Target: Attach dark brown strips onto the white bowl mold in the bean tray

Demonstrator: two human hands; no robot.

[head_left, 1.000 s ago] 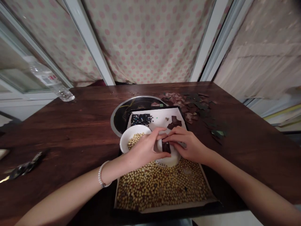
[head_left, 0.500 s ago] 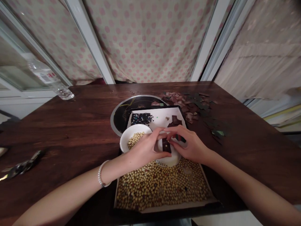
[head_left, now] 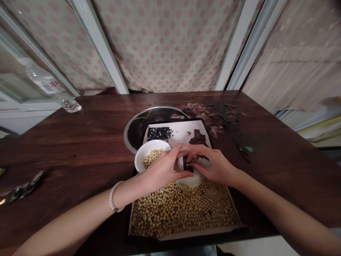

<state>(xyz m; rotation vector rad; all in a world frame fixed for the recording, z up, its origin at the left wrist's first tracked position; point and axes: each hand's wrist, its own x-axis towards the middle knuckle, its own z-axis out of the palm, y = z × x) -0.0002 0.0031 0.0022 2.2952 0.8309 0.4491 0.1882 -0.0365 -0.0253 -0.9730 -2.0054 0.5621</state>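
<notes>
The dark piece (head_left: 188,168) is above the white bowl (head_left: 193,180) on the tray (head_left: 183,235). Its visible part runs mostly near to far, the near end leaning slightly right; fingers cover the far end, so its full long axis is unclear. The left hand (head_left: 166,164) curves around it, thumb and fingers gripping it. The right hand (head_left: 213,164) has its fingertips nearly together at a pale spot on it; whether they grip, I cannot tell.
</notes>
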